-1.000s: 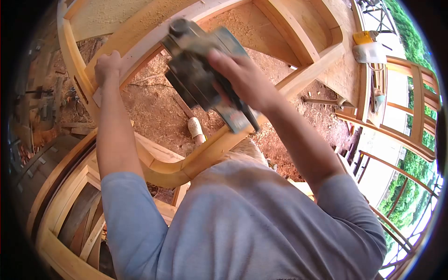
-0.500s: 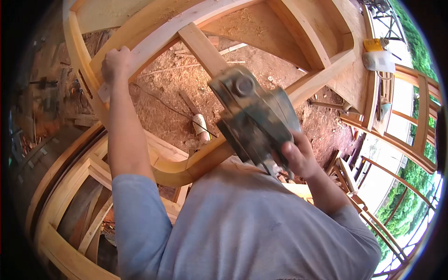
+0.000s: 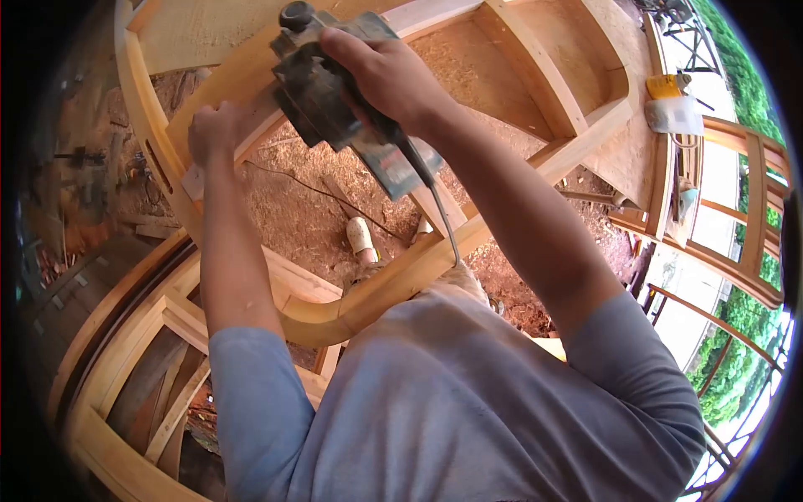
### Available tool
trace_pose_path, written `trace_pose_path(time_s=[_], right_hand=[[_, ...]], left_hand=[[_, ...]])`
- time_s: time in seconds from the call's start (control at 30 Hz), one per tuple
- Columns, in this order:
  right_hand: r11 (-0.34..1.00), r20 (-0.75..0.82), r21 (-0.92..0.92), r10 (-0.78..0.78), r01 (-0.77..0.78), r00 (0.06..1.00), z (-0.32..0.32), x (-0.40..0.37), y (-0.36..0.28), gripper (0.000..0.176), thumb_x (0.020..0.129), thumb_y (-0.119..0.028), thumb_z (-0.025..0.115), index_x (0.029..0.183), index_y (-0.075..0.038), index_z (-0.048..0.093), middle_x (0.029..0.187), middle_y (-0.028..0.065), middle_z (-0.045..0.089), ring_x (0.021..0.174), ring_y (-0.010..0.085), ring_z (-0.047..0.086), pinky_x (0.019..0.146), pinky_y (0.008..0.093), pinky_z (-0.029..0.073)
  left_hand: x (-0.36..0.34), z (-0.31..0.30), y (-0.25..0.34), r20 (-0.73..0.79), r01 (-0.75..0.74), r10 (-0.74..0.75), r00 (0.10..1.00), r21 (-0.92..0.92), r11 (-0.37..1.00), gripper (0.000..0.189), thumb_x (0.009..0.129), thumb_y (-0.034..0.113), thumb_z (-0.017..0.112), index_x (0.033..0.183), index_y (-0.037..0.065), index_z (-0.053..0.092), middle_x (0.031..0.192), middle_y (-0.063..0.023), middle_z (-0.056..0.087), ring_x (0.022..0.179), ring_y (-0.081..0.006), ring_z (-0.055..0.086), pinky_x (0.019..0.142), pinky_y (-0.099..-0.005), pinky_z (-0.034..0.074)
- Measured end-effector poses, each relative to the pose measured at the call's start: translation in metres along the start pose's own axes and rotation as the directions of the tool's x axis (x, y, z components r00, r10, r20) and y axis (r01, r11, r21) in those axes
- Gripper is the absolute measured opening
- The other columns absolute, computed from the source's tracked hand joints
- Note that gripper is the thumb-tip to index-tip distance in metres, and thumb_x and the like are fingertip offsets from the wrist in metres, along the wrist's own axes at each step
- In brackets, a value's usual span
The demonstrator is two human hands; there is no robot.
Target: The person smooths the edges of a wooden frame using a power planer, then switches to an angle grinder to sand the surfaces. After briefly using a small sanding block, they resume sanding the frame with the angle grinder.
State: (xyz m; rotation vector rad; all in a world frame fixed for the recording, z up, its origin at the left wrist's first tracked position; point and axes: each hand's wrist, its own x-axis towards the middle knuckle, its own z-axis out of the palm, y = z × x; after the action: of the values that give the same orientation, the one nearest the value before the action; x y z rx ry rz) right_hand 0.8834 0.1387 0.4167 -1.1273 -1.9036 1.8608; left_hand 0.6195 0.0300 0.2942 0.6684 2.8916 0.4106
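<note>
My right hand (image 3: 385,75) has its fingers clamped around the one electric planer (image 3: 322,100), up on the far rail of the curved wooden frame (image 3: 393,280). My left hand (image 3: 213,130) grips that rail just beside it. One cord (image 3: 447,222) hangs down from the planer.

Arms outstretched, left hand (image 3: 213,130) and right hand (image 3: 381,75) both gripping.

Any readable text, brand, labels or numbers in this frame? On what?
No text can be read.
Planer gripped by the right hand: a reddish patch near the cord, perhaps a label, too blurred to read.
Yellow container and white jug at far right: no legible marking.
Wooden frame held by the left hand: no writing seen.
</note>
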Motion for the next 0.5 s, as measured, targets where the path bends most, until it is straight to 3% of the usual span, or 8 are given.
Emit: trace_pose_path(time_s=[0.17,0.2,0.27,0.33,0.37,0.43,0.5], right_hand=[[0.997,0.008,-0.053,-0.053,0.053,0.999,-0.002,0.017,0.002,0.056,0.1,-0.055,0.049,0.095,-0.003,0.07,0.06,0.0028,0.057,0.047,0.0113,0.054,0.048,0.0281,0.043],[0.996,0.005,-0.053,-0.068,0.068,0.998,-0.004,0.009,0.003,0.056,0.1,-0.055,0.049,0.095,-0.003,0.07,0.06,0.0028,0.057,0.047,0.0113,0.054,0.048,0.0281,0.043],[0.998,0.032,-0.044,-0.038,0.039,0.999,-0.014,-0.027,0.01,0.057,0.1,-0.055,0.048,0.099,-0.003,0.069,0.062,0.0025,0.058,0.051,0.01,0.055,0.05,0.0275,0.043],[0.997,0.048,-0.037,0.07,-0.069,0.996,-0.027,-0.077,0.024,0.057,0.101,-0.055,0.046,0.101,-0.002,0.068,0.064,0.0018,0.058,0.055,0.0088,0.054,0.052,0.0259,0.043],[0.993,0.064,-0.003,0.115,-0.115,0.991,-0.035,-0.102,0.04,0.059,0.099,-0.057,0.048,0.095,-0.001,0.067,0.062,0.0037,0.058,0.057,0.0111,0.057,0.054,0.0298,0.044],[0.977,0.098,0.075,0.193,-0.201,0.976,-0.05,-0.162,0.056,0.056,0.1,-0.055,0.049,0.088,-0.002,0.062,0.067,0.0008,0.056,0.058,0.01,0.054,0.054,0.0271,0.043],[0.959,0.077,0.12,0.249,-0.257,0.965,-0.065,-0.22,0.069,0.05,0.1,-0.051,0.052,0.092,-0.002,0.059,0.069,0.0003,0.056,0.062,0.0082,0.053,0.055,0.0257,0.042]], left_hand=[[0.005,0.005,-0.007,-0.045,-0.078,0.076,0.996,-0.033,0.996,0.049,0.082,0.038,0.051,0.109,0.002,0.071,0.111,-0.0224,0.069,0.106,-0.0412,0.065,0.091,-0.0485,0.051],[0.003,0.006,-0.007,-0.073,-0.038,0.035,0.997,-0.033,0.999,0.049,0.082,0.039,0.051,0.108,0.002,0.071,0.111,-0.0226,0.069,0.106,-0.0408,0.066,0.091,-0.0488,0.051],[0.002,-0.003,0.001,-0.109,-0.003,-0.001,0.994,-0.034,0.999,0.049,0.082,0.039,0.052,0.107,0.002,0.071,0.11,-0.0227,0.07,0.106,-0.0404,0.066,0.09,-0.049,0.051],[-0.008,-0.012,0.01,-0.025,0.101,-0.105,0.994,-0.124,0.987,0.046,0.082,0.038,0.053,0.105,0.002,0.071,0.11,-0.0224,0.07,0.106,-0.0392,0.066,0.09,-0.0494,0.052],[-0.011,-0.012,0.01,-0.028,0.107,-0.112,0.993,-0.119,0.987,0.046,0.082,0.038,0.053,0.105,0.002,0.071,0.11,-0.0224,0.07,0.106,-0.0392,0.066,0.09,-0.0494,0.052],[-0.014,-0.012,0.012,-0.09,0.085,-0.095,0.991,-0.111,0.99,0.043,0.083,0.037,0.055,0.103,0.002,0.071,0.109,-0.0219,0.07,0.104,-0.0385,0.067,0.088,-0.0489,0.053],[-0.017,-0.015,0.013,-0.1,0.082,-0.093,0.991,-0.101,0.991,0.041,0.084,0.035,0.054,0.103,0.003,0.072,0.107,-0.0214,0.071,0.101,-0.0386,0.068,0.086,-0.0484,0.054]])
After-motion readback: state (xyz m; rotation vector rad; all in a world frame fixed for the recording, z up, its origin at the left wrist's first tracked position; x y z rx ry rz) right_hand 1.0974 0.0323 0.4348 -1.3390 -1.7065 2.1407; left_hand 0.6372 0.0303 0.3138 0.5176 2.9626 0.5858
